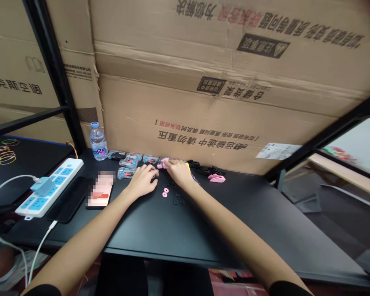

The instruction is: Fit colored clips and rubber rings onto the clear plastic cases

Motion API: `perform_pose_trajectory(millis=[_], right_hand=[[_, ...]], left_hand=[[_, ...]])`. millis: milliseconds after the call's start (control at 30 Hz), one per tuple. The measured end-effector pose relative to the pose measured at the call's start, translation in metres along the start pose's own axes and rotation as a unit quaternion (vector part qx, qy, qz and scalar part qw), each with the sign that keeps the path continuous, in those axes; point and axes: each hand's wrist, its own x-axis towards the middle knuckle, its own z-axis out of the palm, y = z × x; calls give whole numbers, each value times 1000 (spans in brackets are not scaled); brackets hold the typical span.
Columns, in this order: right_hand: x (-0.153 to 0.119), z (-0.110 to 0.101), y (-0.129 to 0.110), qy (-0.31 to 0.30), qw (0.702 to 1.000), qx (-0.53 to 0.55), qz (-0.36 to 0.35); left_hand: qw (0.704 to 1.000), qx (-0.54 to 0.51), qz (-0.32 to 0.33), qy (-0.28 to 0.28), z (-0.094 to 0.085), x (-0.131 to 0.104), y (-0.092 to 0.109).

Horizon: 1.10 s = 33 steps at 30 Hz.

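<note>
My right hand reaches to the back of the table, its fingers closed on a pink plastic piece. To its left, my left hand rests palm down with fingers bent and slightly apart; whatever lies under its fingertips is hidden. Several clear plastic toy bodies with blue and red parts are lined up beside and behind the left hand. Between the hands and toward me lie two pink rings and several black rings. Right of the right hand are black plastic parts and another pink part.
A water bottle stands by the cardboard wall behind the table. On the left are a lit phone, a dark phone, a white power strip with cables, and coloured rubber bands.
</note>
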Motion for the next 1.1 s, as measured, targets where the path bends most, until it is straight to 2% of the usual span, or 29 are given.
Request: perform_pose_trajectory(millis=[200,367,533,633,767,867,1000,1100], right_hand=[[-5,13,7,9,1000,22,-13],[-22,15,21,39,998,51,-4],[-49,20,58,149,978,137,41],[-69,22,91,166,968,155,107],[-97,16,137,107,964,113,215],[-111,11,159,53,957,79,275],[-116,8,163,-40,951,74,299],[-114,6,159,-81,947,66,304]], left_hand=[[1000,-9,-1,-9,-3,0,1],[1000,-27,-1,-10,-4,0,2],[997,-71,12,-12,0,-2,0],[997,-70,19,-21,3,-3,-1],[997,-70,23,-16,4,-3,0],[997,-71,17,6,1,-2,4],[996,-81,1,33,-2,0,7],[996,-81,-3,44,-5,1,7]])
